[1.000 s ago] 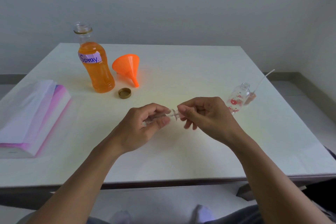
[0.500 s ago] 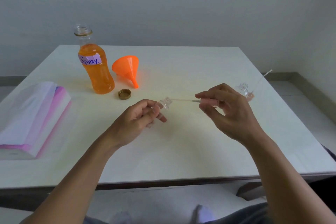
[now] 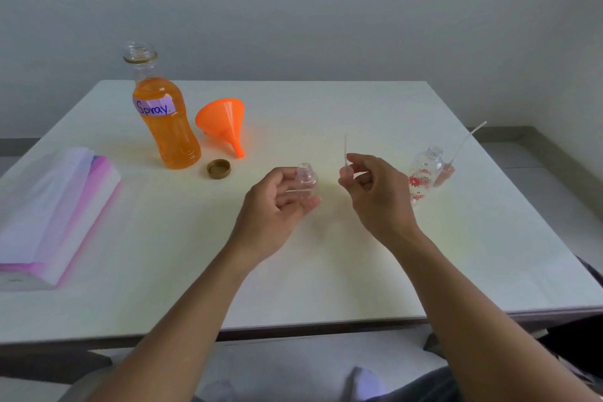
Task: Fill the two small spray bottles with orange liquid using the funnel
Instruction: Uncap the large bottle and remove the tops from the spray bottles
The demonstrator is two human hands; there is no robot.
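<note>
My left hand point(image 3: 277, 206) holds a small clear spray bottle point(image 3: 306, 177) upright above the table's middle, its neck uncapped. My right hand point(image 3: 375, 196) pinches that bottle's spray head, whose thin white dip tube point(image 3: 345, 150) points straight up; the head itself is hidden by my fingers. A second small bottle point(image 3: 424, 173) with red flowers stands uncapped at the right, its own spray head and tube point(image 3: 456, 157) leaning beside it. The big open bottle of orange liquid point(image 3: 166, 121), labelled "Spray", stands at the back left. The orange funnel point(image 3: 225, 124) lies on its side next to it.
A gold cap point(image 3: 218, 168) lies in front of the big bottle. A stack of white and pink paper sheets point(image 3: 49, 212) covers the left side of the white table point(image 3: 326, 271). The table's near edge runs just below my forearms.
The spray head has come out of the small bottle: my right hand drew it away to the right and turned the tube upward, while my left hand raised the bottle upright.
</note>
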